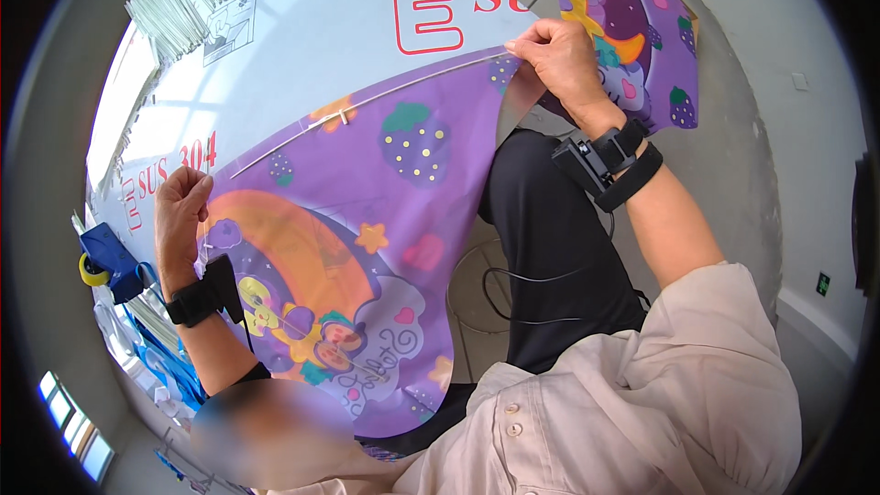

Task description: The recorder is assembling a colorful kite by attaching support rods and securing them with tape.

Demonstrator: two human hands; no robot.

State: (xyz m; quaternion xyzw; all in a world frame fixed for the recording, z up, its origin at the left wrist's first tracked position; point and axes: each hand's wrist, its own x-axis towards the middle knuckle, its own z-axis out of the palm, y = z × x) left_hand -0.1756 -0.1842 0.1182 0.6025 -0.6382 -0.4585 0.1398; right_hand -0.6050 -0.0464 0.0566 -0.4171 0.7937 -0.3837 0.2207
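Note:
A purple printed sheet (431,220) with a moon, stars and dark berries lies over the table's near edge and hangs down across my lap. Along its upper edge runs a thin white rod (293,139), with a small white clip (345,116) near its middle. My left hand (183,206) is closed in a pinch at the sheet's upper left corner; its fingertips partly hide the grip. At the upper right corner, by the rod's far end, my right hand (564,60) pinches the sheet's edge between thumb and fingers.
Bundles of thin white sticks (170,14) lie at the back left of the pale table (312,14), beside a line drawing (229,27). A blue tape dispenser (112,261) is at the left edge. Another purple printed sheet (674,27) hangs at upper right. A black cable (500,302) loops by my leg.

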